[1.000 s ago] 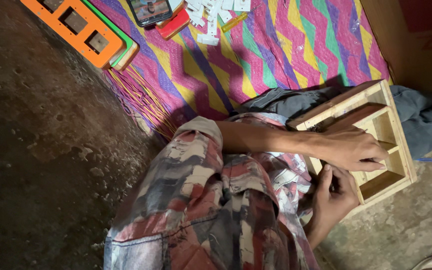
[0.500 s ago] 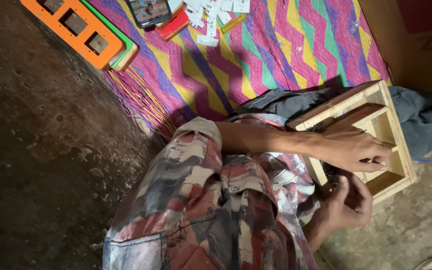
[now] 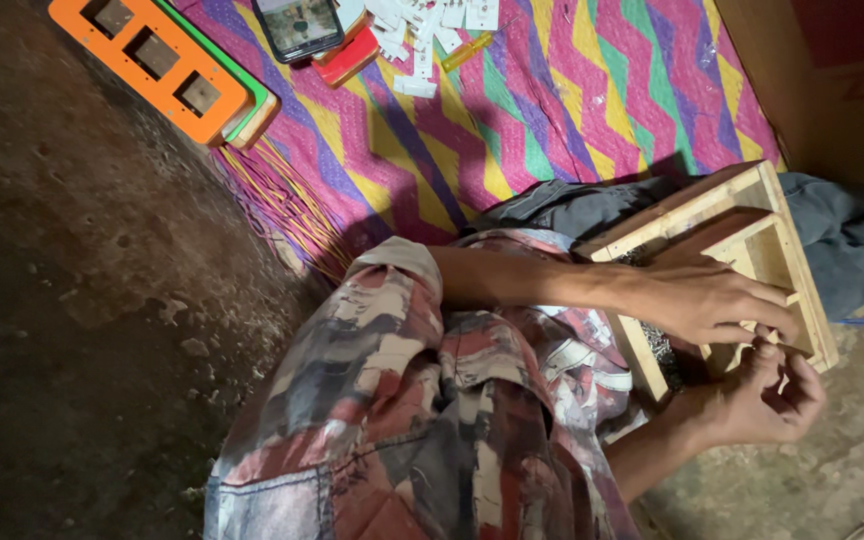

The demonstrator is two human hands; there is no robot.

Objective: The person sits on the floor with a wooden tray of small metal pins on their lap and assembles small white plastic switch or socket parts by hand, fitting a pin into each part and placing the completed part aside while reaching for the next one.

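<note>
Wooden box frame (image 3: 752, 235) rests on the lap, beyond the patterned shirt. Left hand (image 3: 707, 300) lies flat across the frame, fingers spread. Right hand (image 3: 767, 395) at the frame's near edge, fingers curled; contents cannot be told.

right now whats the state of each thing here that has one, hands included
wooden box frame: tilted on the lap, open side up, compartments look empty
left hand: palm down on the frame, fingers spread
right hand: curled at the frame's near edge, any contents hidden
phone: screen lit, lying face up on the mat
orange panel: flat, at the mat's edge
white plastic pieces: scattered loose on the mat
</note>
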